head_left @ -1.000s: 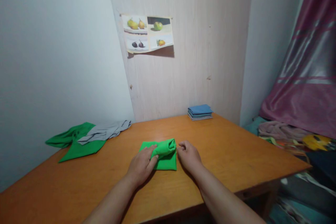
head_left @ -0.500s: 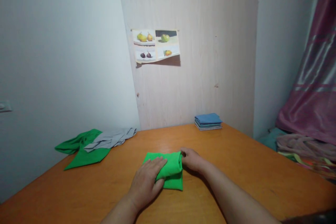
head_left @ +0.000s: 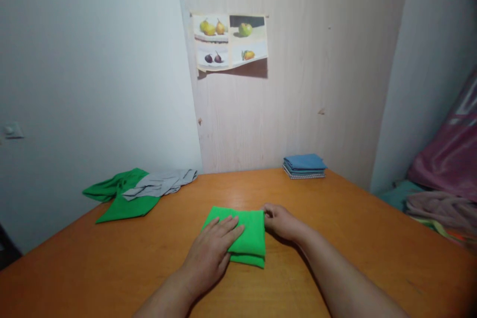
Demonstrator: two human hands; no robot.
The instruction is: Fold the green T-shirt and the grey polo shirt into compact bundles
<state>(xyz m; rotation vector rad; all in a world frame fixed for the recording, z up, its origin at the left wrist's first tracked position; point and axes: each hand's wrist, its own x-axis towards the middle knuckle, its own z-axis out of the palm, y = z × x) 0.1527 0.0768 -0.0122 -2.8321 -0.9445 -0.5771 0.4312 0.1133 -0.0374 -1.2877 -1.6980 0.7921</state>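
Note:
A bright green folded cloth [head_left: 250,236] lies in front of me on the orange wooden table [head_left: 238,189], its layers showing at the near edge. My left hand [head_left: 214,246] rests flat on its left part with the fingers stretched out. At the far right corner of the cloth, my right hand [head_left: 279,220] has its fingers curled in a pinch on the edge. The fingertips of that hand are partly hidden.
At the back right stands a stack of folded blue and patterned cloths [head_left: 304,165]. A crumpled grey cloth [head_left: 160,185] lies over a loose green cloth [head_left: 128,208] at the back left. Walls border the far side; a pink curtain [head_left: 447,159] hangs at the right.
The upper flap of the green cloth has come down flatter toward the near edge, covering more of the lower layer. Both hands stay on the cloth. The camera view has shifted slightly.

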